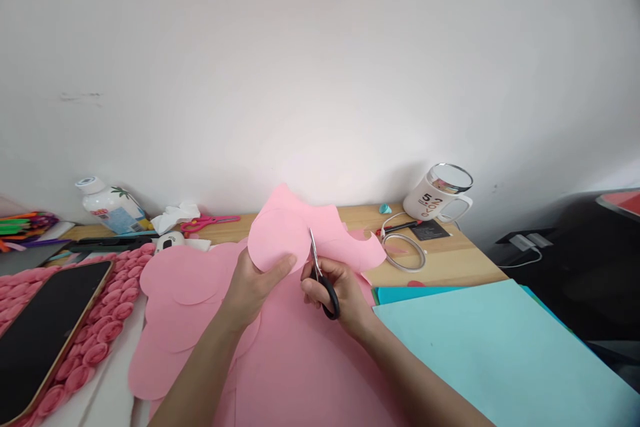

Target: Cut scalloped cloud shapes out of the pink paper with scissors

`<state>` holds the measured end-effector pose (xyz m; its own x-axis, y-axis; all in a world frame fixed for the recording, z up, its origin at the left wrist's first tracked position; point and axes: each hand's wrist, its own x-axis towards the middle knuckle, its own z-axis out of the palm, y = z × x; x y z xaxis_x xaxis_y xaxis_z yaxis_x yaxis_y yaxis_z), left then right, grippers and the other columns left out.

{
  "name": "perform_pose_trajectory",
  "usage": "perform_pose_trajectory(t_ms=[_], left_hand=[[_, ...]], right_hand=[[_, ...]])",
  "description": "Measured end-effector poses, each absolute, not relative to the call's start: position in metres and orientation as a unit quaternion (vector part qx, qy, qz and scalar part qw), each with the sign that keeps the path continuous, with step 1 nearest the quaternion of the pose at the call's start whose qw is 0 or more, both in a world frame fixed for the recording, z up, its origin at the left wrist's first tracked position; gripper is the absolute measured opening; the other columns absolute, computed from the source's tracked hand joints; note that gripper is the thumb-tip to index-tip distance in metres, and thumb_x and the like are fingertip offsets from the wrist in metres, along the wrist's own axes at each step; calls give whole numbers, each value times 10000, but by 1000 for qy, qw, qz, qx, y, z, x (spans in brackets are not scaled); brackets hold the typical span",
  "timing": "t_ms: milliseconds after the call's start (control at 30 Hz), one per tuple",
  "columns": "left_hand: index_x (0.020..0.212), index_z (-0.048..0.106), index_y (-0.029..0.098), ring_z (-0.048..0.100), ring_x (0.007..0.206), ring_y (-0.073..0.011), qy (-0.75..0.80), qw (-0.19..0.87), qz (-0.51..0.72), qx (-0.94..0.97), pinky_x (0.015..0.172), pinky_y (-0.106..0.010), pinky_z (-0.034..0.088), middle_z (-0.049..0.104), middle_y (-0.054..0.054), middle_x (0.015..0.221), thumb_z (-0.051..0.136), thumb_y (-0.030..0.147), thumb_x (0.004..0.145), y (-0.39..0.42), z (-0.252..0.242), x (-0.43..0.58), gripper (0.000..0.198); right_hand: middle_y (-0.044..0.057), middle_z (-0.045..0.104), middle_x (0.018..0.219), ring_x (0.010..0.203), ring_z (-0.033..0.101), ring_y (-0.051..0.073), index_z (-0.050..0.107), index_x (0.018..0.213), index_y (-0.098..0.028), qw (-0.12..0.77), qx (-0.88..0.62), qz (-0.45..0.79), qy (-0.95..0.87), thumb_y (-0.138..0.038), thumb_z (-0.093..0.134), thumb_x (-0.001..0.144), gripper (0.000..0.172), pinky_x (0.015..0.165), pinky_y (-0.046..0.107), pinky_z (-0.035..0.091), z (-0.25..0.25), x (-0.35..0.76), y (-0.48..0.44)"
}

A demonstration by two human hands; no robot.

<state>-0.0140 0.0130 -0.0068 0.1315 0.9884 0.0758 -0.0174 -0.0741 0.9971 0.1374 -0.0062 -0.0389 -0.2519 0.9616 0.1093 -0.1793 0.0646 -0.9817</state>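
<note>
My left hand (260, 283) pinches a pink paper sheet (325, 227) at its lower left, thumb on top of a rounded part. The sheet's right side has curved, ragged cut edges. In my right hand (337, 290) is a pair of scissors (325, 287) with black handles, its blades pointing up at the edge of the rounded part. Several pink paper circles (200, 273) overlap one another to the left of my left hand. Below both hands lies a larger pink sheet (310, 360).
Light blue paper (500, 340) lies at the right. Behind stand a white mug (430, 197) and a coiled white cable (405, 252). Pink scissors (210, 221), a white bottle (113, 207) and a phone (50, 327) on pink rolled-paper roses (107, 330) are at the left.
</note>
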Motion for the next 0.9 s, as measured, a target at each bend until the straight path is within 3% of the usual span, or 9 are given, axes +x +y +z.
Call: perform_pose_trajectory(t_ms=[467,600,800,900], left_hand=[[927,607,146,599,888,-228,455,509,505,528,714,-306,503,671,-77,919,664,319,697,14,-7,-13,294],[828,623,157,615,798,-213,498,471,491,538,672,-295,506,671,-51,804,662,326,682,11,-3,-10,227],[818,638,163,633,735,-221,497,498,444,555,630,-309,517,676,-47,732,666,316,662,5,5,-5,220],[716,630,170,598,624,-177,490,496,452,556,551,-271,490,636,-15,628,658,292,668,4,6,-4,134]], right_hand=[[-45,469,490,425,395,81,498,595,-184,484,-368,588,-533,-411,660,712,302,421,209,329,-39,136,-8],[-43,486,490,431,401,87,517,613,-181,481,-367,593,-531,-405,673,699,286,431,218,333,-41,135,-7],[-40,485,550,507,391,100,530,653,-184,506,-368,577,-525,-388,727,647,284,494,229,334,-41,136,-5],[-33,490,576,530,388,107,555,667,-190,505,-358,568,-542,-418,707,670,274,523,236,344,-39,137,-5]])
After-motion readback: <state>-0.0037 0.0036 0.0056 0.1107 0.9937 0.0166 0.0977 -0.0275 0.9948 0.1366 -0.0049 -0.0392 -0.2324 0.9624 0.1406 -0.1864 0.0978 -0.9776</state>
